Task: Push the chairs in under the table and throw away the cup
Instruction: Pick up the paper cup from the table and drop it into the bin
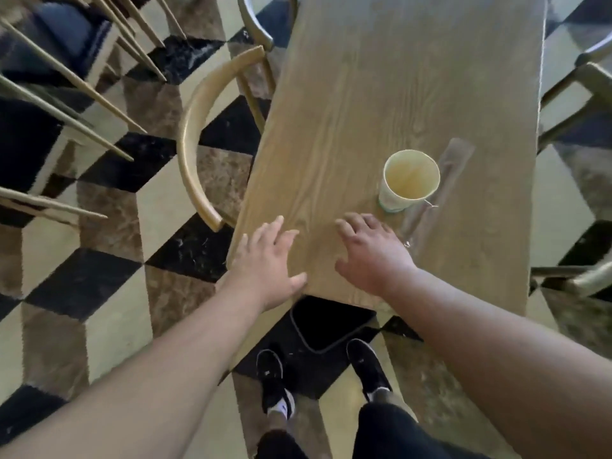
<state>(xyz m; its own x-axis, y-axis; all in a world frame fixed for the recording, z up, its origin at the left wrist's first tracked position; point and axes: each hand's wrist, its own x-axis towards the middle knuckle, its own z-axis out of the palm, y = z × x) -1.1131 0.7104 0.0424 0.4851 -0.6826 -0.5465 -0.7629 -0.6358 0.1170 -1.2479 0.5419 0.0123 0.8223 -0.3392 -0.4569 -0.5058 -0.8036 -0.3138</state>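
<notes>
**Open hands near a paper cup**

Left hand [268, 256] and right hand [371, 250] hover spread, each grip empty, over the wooden worktop [381, 77]. Just beyond the right hand stands an upright paper cup [409, 180], probably light and crushable; hold its sidewall gently.

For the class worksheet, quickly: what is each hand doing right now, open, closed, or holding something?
Left hand: open, fingers spread, holding nothing, at the table edge.
Right hand: open, holding nothing, short of the cup.
</notes>
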